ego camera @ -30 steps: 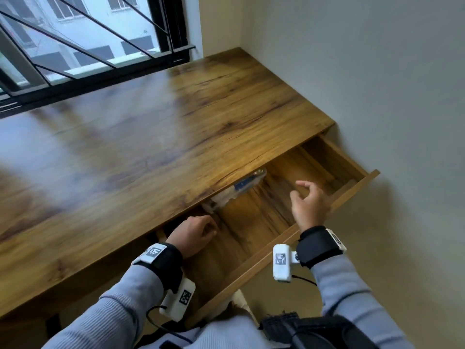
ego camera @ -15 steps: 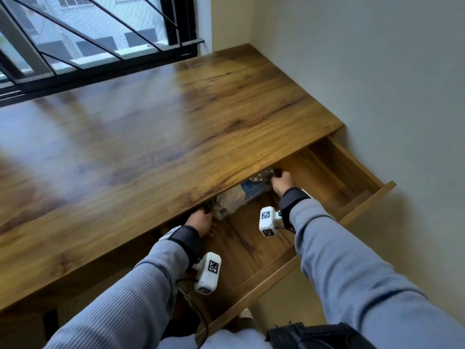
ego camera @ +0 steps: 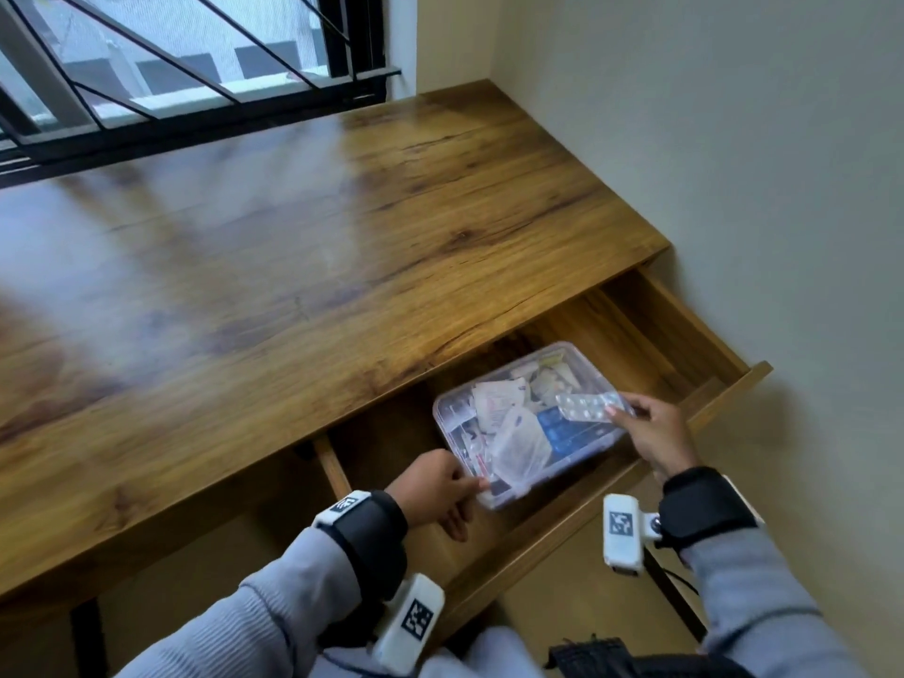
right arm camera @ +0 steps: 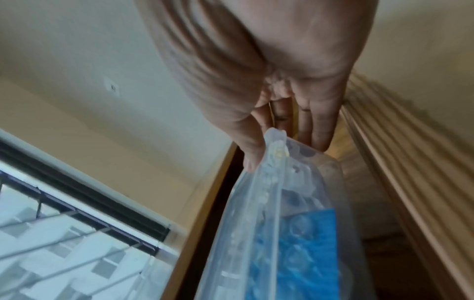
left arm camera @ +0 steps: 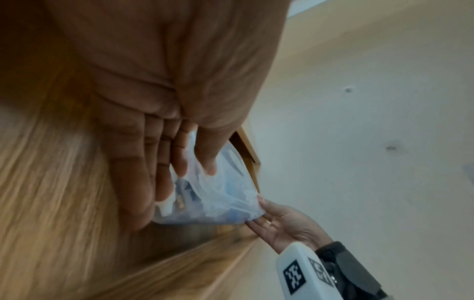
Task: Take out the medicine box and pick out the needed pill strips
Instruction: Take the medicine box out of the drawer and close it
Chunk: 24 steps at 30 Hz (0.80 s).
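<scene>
A clear plastic medicine box (ego camera: pixel 513 413) packed with pill strips, sachets and a blue packet sits in the open wooden drawer (ego camera: pixel 685 335). My left hand (ego camera: pixel 469 486) grips its near left corner, thumb on top and fingers under it, as the left wrist view shows (left arm camera: pixel 189 172). My right hand (ego camera: pixel 626 418) grips the right end, the thumb lying on a silver pill strip (ego camera: pixel 584 406) at that edge. In the right wrist view the right hand (right arm camera: pixel 282 150) pinches the box rim (right arm camera: pixel 274 154). The box (left arm camera: pixel 218 199) looks slightly raised off the drawer floor.
The wooden desk top (ego camera: pixel 342 237) overhangs the back of the drawer. A pale wall (ego camera: pixel 734 139) runs close along the right side. A barred window (ego camera: pixel 171 66) stands behind the desk. The drawer front (ego camera: pixel 587 506) lies between the box and my body.
Both hands reached in under the desk top, took hold of the box and drew it forward into the open part of the drawer. The head view has shifted closer.
</scene>
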Tool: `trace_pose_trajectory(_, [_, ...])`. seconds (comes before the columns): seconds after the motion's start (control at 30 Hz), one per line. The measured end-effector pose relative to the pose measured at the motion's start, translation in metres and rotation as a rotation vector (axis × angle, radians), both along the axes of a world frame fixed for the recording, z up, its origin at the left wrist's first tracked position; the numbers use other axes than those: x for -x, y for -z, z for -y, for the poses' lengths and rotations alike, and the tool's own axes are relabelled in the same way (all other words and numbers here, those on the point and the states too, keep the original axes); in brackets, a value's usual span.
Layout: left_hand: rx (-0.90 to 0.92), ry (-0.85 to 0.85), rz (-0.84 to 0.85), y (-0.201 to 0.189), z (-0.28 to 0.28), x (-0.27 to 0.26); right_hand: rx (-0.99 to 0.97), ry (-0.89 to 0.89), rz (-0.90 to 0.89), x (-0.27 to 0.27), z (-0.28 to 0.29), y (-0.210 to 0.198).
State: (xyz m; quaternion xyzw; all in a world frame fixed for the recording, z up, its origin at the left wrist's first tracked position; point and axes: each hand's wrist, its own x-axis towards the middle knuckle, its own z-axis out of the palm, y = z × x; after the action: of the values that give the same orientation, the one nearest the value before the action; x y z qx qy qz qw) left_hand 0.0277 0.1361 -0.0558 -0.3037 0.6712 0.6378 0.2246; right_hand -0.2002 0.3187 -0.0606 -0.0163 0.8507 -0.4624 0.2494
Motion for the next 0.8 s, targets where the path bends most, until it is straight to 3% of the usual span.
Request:
trace_pose_trajectory(0.2, [0.029,-0.045,-0.134,-0.033,0.006,-0.017,0.101,0.026,-0.068,-0.017,-0.009,-0.050])
trace_pose_trajectory(0.33, [0.053,-0.134,-0.276,-0.058,0.035,-0.036,0.199,-0.028,-0.097,-0.025,0.021,-0.076])
trace_pose_trajectory(0.6, [0.404,-0.509,-0.452,-0.091,0.134,-0.078,0.455,-0.148,-0.033,-0.042,0.167,-0.083])
trace_pose_trajectory(0.8, [0.436,-0.683,-0.394,-0.083,0.217,-0.087,0.449,-0.189,-0.012,-0.043,0.301,-0.066])
